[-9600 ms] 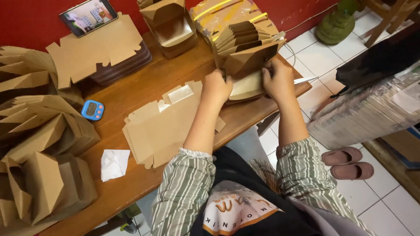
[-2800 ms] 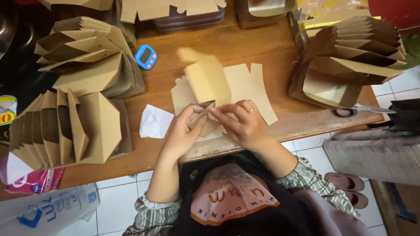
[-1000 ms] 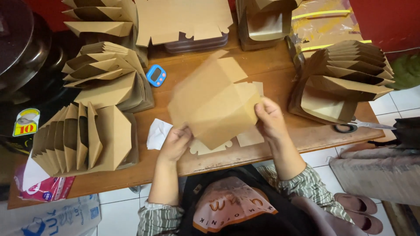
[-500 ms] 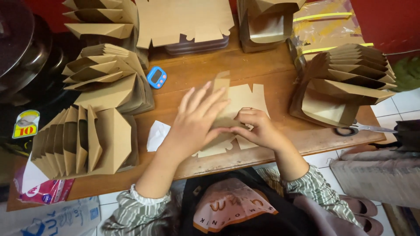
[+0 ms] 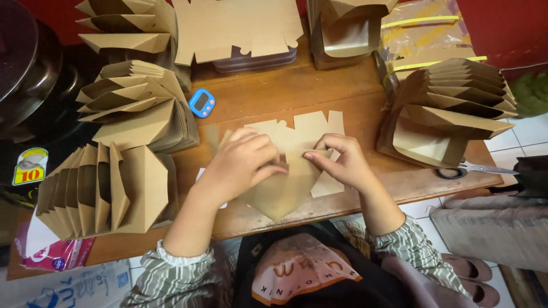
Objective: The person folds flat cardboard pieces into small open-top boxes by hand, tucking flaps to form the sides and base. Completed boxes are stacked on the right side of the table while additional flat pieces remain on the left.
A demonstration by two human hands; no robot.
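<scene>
- The left hand (image 5: 242,165) covers much of the kraft box blank (image 5: 283,185), so the crease beneath it cannot be made out; the blank's lower point overhangs the near edge of the wooden surface (image 5: 297,91).
- Half a second ago the left hand's fingers were spread flat; now they are curled, pressing the blank down.
- The right hand (image 5: 339,162) has its fingers pinched on the blank's upper fold.
- Nested stacks of folded kraft boxes (image 5: 103,191) stand to the left, more (image 5: 451,108) to the right.
- A blue timer (image 5: 201,103) lies just beyond.

Single head cam on me, looking steeply down, close over the wooden table (image 5: 342,97); my torso at 6 o'clock.
</scene>
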